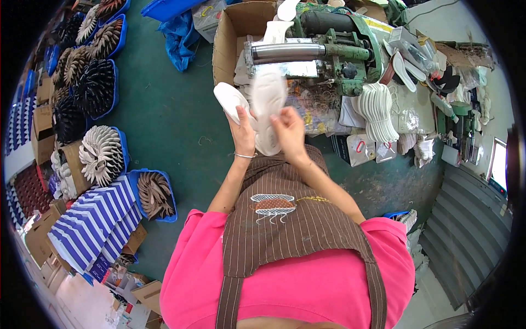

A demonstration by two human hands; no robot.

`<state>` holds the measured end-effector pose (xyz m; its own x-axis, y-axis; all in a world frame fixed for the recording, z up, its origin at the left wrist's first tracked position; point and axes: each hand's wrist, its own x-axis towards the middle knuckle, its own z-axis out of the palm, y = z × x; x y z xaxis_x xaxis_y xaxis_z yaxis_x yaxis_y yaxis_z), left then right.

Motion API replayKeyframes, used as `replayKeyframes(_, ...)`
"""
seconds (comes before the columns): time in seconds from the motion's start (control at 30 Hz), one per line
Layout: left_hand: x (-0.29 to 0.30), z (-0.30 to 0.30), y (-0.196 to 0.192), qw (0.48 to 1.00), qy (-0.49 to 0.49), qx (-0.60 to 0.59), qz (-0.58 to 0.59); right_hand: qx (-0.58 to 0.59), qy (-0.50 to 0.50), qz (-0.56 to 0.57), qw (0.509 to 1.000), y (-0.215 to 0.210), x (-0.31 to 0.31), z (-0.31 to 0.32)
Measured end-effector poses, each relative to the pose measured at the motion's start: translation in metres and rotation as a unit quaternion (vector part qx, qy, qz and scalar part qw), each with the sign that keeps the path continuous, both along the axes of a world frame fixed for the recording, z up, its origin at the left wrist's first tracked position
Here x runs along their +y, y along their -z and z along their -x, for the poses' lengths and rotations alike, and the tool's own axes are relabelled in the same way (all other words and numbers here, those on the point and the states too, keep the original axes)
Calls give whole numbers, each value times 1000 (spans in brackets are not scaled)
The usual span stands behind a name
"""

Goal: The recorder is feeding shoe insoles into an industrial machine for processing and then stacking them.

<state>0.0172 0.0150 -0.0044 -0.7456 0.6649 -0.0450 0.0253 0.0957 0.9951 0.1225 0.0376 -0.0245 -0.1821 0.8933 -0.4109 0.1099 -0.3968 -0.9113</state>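
Note:
My left hand (243, 134) is closed around a white shoe insole (229, 98), its rounded end sticking up past the fingers; whether more than one lies in that grip I cannot tell. My right hand (289, 130) pinches the edge of another white insole (269, 93), which is smeared by motion and sits right beside the first. Both are in front of my apron, just short of a green machine with a shiny metal roller (289, 52). A further white insole (276, 32) rests on the far side of that roller.
An open cardboard box (223, 44) stands left of the machine. On the bench to the right are a stack of white insoles (377, 112) and loose soles (404, 71). Blue bins of shoe parts (101, 156) and blue-striped boxes (96, 222) line the floor at left.

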Motion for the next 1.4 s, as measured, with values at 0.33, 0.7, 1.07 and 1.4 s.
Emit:
replayKeyframes(0.33, -2, 13, 5, 927, 124, -337, -107, 90, -196, 35, 976, -18, 4, 6)
replayKeyframes(0.7, -17, 7, 19, 953, 185, -211, 118, 109, -12, 28, 994, 31, 52, -15)
replayKeyframes(1.07, -5, -32, 25, 937, 225, -197, 181, -614, 12, -166, 772, 66, 70, -273)
replayKeyframes(1.4, 38, -184, 36, 914, 295, -172, 220, -532, -9, -174, 828, 72, 165, -372)
